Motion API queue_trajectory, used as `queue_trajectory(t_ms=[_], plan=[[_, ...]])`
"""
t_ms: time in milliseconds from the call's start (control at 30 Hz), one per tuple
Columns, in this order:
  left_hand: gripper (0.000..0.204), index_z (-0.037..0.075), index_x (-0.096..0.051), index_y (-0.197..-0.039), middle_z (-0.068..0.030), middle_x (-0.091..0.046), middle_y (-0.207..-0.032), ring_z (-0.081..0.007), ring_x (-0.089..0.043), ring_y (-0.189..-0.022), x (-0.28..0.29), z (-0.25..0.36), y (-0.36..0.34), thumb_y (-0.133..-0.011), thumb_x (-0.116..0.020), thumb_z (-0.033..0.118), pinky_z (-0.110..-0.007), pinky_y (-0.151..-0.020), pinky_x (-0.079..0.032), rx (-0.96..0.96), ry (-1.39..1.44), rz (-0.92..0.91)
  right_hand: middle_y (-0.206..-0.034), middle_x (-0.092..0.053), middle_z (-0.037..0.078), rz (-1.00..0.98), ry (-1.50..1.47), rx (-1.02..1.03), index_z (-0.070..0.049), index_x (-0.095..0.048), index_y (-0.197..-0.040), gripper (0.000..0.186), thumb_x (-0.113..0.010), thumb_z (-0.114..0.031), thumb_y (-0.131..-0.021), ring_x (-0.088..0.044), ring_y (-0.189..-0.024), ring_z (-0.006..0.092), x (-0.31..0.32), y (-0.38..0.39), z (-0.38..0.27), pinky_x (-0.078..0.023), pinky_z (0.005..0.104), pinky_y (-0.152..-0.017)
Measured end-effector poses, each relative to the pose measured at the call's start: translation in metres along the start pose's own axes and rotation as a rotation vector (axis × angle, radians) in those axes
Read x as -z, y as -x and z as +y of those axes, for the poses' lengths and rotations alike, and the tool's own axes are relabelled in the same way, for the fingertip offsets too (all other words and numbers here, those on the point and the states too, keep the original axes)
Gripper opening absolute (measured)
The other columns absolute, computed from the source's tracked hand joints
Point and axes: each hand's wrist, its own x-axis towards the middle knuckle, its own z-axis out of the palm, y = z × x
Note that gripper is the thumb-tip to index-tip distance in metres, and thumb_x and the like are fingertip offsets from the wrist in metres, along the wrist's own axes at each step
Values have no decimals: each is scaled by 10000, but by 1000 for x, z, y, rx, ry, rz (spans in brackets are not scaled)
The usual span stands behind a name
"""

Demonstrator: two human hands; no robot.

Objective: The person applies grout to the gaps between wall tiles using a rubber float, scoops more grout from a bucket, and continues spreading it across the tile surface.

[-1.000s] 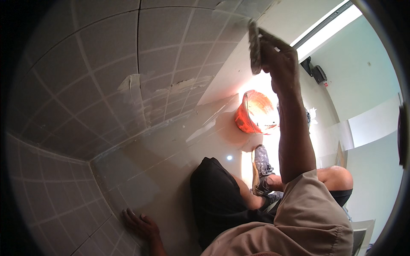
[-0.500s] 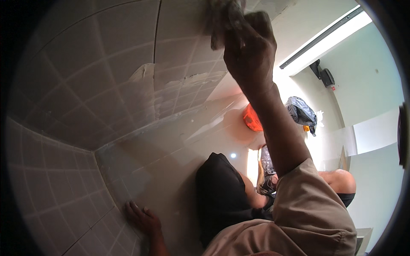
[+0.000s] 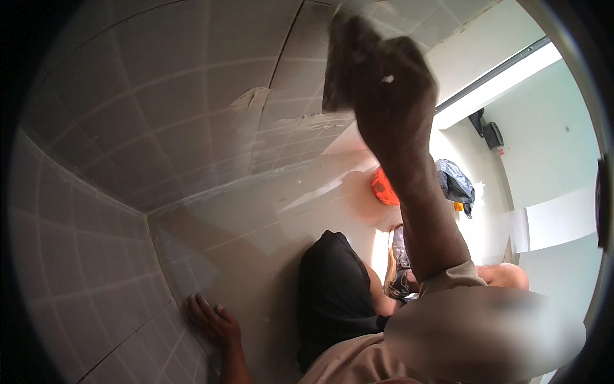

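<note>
My right hand (image 3: 396, 89) is raised high against the tiled wall (image 3: 173, 83), its fingers closed round a flat, dark, straight-edged tool (image 3: 337, 70). Blur and the hand itself hide what kind of tool it is. Left of it, a pale smear of paste (image 3: 254, 98) sits beside a dark joint between tiles, and a second streak (image 3: 316, 120) runs lower on the same wall. Down at the left, my left hand (image 3: 216, 322) lies with fingers stretched out on the floor by the side wall, holding nothing.
Beyond my right forearm stand an orange bucket (image 3: 384, 187) and a grey-black plastic bag (image 3: 455, 184). My bent knee (image 3: 329, 256) and a shoe (image 3: 400, 256) are below. The side wall (image 3: 96, 275) meets the tiled wall in a corner. A dark object (image 3: 493, 136) is at the far right.
My right hand has come down and a little to the right, still gripping the tool. The view has shifted slightly. My left hand stays on the floor.
</note>
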Motion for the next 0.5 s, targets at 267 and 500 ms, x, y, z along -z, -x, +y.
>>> queue_trajectory(t_ms=[267,500], plan=[[567,-10,-452,-1440,-223,-425,-1507,-425,-412,-1396,-2,-6,-1,-1068,-292,387,-566,-1134,-316,-11,54,46,-806,-661,127,14,-95,-15,-43,-688,-904,77,-623,-76,-880,-622,-759,312,-15,15,2,-552,428,-669],[566,2,-444,-1454,-223,-407,-1535,-434,-391,-1413,-8,-14,4,-1068,-280,382,-579,-1137,-303,29,86,25,-815,-651,140,-57,-123,-144,9,-673,-851,79,-612,-35,-871,-658,-732,282,-10,16,-9,-532,384,-675]])
